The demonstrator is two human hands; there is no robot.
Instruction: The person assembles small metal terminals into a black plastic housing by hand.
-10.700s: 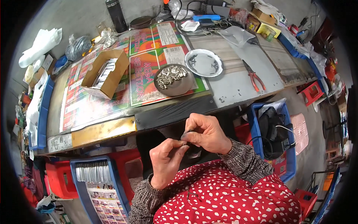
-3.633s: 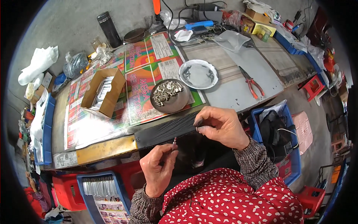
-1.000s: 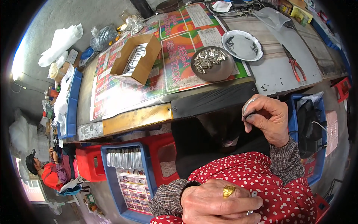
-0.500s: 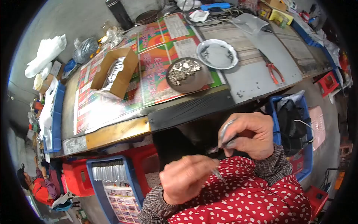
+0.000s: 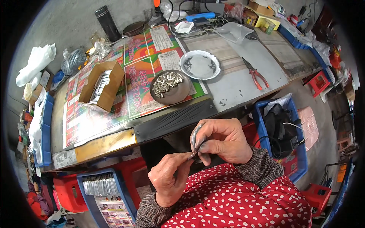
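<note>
In front of my red apron with white spots, my two hands meet at the fingertips. My left hand (image 5: 169, 176) is closed in a pinch, its thumb and forefinger touching the right fingertips. My right hand (image 5: 226, 142) is pinched too, with grey on its forefinger and dark smudges on the thumb. A tiny part between the fingertips is too small and covered to name. Beyond them on the table, a dark round dish (image 5: 175, 97) bears many small metal cylinders (image 5: 166, 84). Beside it, a white bowl (image 5: 199, 68) contains small dark pieces.
Red-handled pliers (image 5: 258, 78) lie right of the bowl. A cardboard box (image 5: 110, 91) of silver strips stands on the left. Below the table edge are a blue crate (image 5: 302, 163) with a black bag at right and a blue tray (image 5: 129, 193) of metal strips at left.
My hands, apart before, have come together at the fingertips. The thin metal piece that stuck out below my left fingers no longer shows there. The whole view has shifted somewhat.
</note>
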